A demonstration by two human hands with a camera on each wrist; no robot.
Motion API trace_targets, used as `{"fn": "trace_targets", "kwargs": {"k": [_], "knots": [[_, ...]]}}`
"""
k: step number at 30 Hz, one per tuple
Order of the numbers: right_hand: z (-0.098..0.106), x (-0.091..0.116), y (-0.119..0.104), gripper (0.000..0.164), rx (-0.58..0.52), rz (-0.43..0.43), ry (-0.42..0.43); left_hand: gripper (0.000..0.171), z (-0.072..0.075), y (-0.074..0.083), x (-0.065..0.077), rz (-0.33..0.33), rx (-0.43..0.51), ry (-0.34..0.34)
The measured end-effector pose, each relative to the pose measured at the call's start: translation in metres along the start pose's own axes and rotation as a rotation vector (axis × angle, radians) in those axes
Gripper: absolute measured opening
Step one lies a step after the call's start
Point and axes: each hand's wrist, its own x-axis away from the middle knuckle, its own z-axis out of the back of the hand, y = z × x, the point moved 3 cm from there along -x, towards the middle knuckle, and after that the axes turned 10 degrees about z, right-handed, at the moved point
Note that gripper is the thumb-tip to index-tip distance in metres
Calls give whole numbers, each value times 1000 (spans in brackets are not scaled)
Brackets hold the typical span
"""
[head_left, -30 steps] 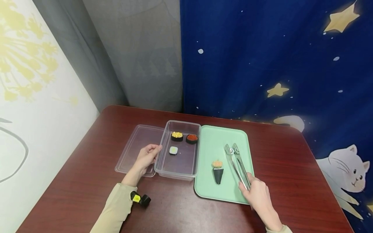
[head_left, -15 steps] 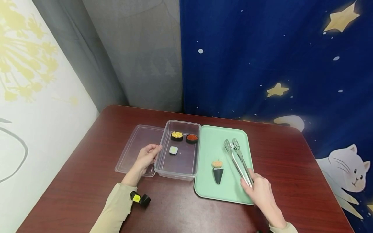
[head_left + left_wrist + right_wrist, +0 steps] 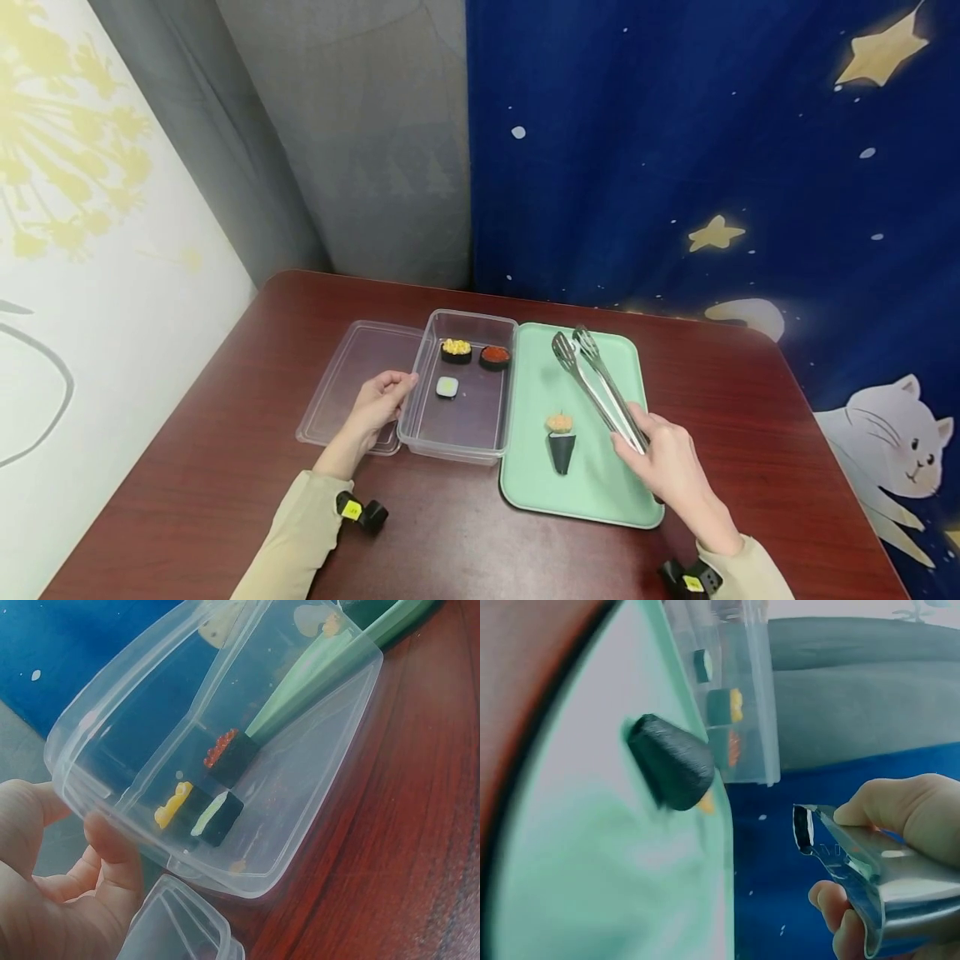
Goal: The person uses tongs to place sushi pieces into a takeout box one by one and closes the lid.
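Observation:
My left hand pinches the left rim of a clear plastic box. Inside that box sit a corn-topped sushi piece, a red roe one and a small white roll with a green centre; the left wrist view shows all three too. My right hand holds steel tongs by their handle end, arms apart with nothing between the tips, above a mint-green tray. Lying on the tray, left of the tongs, is a black cone-shaped hand roll with an orange topping.
A clear lid lies flat on the red-brown table, left of the box and partly under my left hand. Box and tray stand side by side. Behind the table hang a grey curtain and a blue starry one.
My right hand has moved away from me with the tongs, whose tips have swung up and left over the tray's far part. The left hand, box and sushi pieces have stayed put.

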Motion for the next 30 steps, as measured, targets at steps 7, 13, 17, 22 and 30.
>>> {"fn": "trace_targets", "kwargs": {"k": [7,13,17,22,30], "knots": [[-1,-21,-8,37,-60,73,-39,27,2,-4,-5,-4,-1,-5],[-12,-34,-22,32,-111,125,-81,30,1,-3,-4,-2,2,7],[-21,-40,-35,28,-135,159,-88,29,1,-4,-5,-5,2,12],[-30,-45,-49,25,-149,175,-117,29,1,-4,-5,-14,-1,16],[-42,-49,-64,22,-110,178,-168,27,1,-5,-5,-13,1,24]]}}
